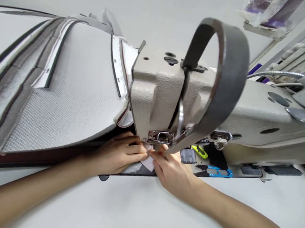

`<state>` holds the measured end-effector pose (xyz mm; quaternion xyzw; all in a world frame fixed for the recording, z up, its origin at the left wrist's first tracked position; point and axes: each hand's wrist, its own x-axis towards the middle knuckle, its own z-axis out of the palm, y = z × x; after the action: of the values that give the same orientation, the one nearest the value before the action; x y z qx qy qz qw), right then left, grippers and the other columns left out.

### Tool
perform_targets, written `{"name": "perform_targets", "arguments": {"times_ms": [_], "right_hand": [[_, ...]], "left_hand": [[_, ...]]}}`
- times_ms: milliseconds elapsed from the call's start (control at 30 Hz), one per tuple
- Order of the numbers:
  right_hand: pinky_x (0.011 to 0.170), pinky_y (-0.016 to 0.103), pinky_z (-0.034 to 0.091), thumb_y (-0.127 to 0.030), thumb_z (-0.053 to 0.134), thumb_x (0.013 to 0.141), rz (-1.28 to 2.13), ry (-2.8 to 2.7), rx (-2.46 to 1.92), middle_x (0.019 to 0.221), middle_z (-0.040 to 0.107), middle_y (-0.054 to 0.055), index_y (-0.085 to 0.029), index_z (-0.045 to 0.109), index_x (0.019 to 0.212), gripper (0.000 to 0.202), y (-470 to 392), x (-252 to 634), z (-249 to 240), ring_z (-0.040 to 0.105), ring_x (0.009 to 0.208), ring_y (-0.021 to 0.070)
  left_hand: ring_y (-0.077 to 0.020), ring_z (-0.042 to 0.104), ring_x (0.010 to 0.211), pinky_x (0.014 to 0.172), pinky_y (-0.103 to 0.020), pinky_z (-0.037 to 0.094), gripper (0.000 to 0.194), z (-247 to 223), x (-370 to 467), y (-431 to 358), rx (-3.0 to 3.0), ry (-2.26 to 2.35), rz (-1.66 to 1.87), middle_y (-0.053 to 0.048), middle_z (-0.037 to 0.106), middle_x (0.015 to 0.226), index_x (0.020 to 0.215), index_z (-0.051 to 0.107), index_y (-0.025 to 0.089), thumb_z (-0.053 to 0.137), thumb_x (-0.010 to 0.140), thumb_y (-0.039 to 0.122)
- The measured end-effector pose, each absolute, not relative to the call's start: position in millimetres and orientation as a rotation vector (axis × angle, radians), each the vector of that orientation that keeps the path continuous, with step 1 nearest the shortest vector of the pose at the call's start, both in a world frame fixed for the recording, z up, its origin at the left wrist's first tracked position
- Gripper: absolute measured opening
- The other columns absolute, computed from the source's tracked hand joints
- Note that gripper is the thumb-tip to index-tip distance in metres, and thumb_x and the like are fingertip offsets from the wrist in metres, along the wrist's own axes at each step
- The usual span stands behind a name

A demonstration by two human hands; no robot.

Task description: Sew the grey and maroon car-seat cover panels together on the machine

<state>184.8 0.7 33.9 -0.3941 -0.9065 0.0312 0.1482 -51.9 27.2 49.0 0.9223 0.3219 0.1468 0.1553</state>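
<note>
While both hands met beneath the machine (156, 86), the pale cloth (148, 163) lay flat between them, toward seven o'clock from the presser foot (161, 137). The left hand (128, 153) touched it from nine o'clock, the right hand (175, 167) from three; whether either grip pinched it or only pressed down, I could not tell. A dark metal loop (233, 81) rose toward one o'clock, and its lower end stood in the way, crossing in front of the right fingers. At ten o'clock, a bulky grey panel (85, 68) crowded the machine and loomed over the left hand. Just beside the right hand, at three o'clock, sat a dark pad (188, 156), then a yellow tool (200, 151) and blue snips (220, 171). The white worktop (131, 209) stretched out at six o'clock.
</note>
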Motion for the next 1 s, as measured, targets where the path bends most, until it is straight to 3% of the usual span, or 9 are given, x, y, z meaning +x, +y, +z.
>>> {"name": "perform_targets", "arguments": {"times_ms": [133, 233, 400, 500, 833, 1000], "right_hand": [[0.075, 0.032, 0.052, -0.006, 0.051, 0.084, 0.091, -2.754, -1.093, 0.105, 0.07, 0.01, -0.021, 0.073, 0.096, 0.029, 5, 188, 37, 0.065, 0.096, 0.0238], [0.076, 0.033, 0.053, -0.001, 0.051, 0.078, 0.085, -2.804, -1.047, 0.107, 0.07, 0.011, -0.021, 0.071, 0.098, 0.035, 6, 190, 41, 0.065, 0.096, 0.0243], [0.079, 0.035, 0.054, -0.003, 0.052, 0.079, 0.102, -2.8, -1.051, 0.111, 0.069, 0.012, -0.018, 0.071, 0.099, 0.032, 8, 190, 39, 0.065, 0.1, 0.0256], [0.078, 0.035, 0.053, -0.003, 0.052, 0.08, 0.083, -2.813, -1.049, 0.113, 0.069, 0.012, -0.017, 0.071, 0.103, 0.033, 9, 190, 35, 0.065, 0.1, 0.0251], [0.062, 0.03, 0.043, -0.009, 0.049, 0.09, -0.013, -2.656, -1.068, 0.104, 0.067, 0.009, -0.016, 0.066, 0.124, 0.038, 9, 189, 30, 0.06, 0.07, 0.0152], [0.056, 0.029, 0.038, -0.013, 0.05, 0.093, 0.028, -2.613, -1.085, 0.099, 0.067, 0.007, -0.02, 0.065, 0.125, 0.036, 8, 187, 30, 0.06, 0.068, 0.0143]], "left_hand": [[-0.0169, 0.059, 0.098, 0.09, -0.026, 0.043, 0.034, 50, -49, 33, 2.588, 0.985, 0.338, -0.001, 0.07, 0.103, 0.105, 0.069, 0.025, 0.037, 0.097, 0.017], [-0.0175, 0.058, 0.095, 0.089, -0.027, 0.042, 0.033, 49, -48, 38, 2.7, 1.005, 0.341, 0.0, 0.07, 0.1, 0.107, 0.069, 0.028, 0.038, 0.097, 0.019], [-0.0165, 0.054, 0.077, 0.064, -0.027, 0.036, 0.027, 44, -48, 39, 2.923, 1.062, 0.398, 0.0, 0.067, 0.083, 0.092, 0.069, 0.024, 0.044, 0.092, 0.015], [-0.016, 0.055, 0.076, 0.057, -0.026, 0.033, 0.024, 41, -49, 39, 2.982, 1.055, 0.524, 0.002, 0.067, 0.081, 0.088, 0.068, 0.024, 0.048, 0.087, 0.01], [-0.0159, 0.063, 0.082, 0.068, -0.025, 0.045, 0.013, 33, -48, 47, 2.939, 1.118, 0.655, 0.004, 0.07, 0.08, 0.085, 0.068, 0.023, 0.058, 0.086, 0.015], [-0.0146, 0.065, 0.089, 0.073, -0.025, 0.047, 0.017, 28, -49, 50, 2.982, 1.081, 0.803, 0.005, 0.071, 0.081, 0.085, 0.069, 0.025, 0.058, 0.085, 0.011]]}}
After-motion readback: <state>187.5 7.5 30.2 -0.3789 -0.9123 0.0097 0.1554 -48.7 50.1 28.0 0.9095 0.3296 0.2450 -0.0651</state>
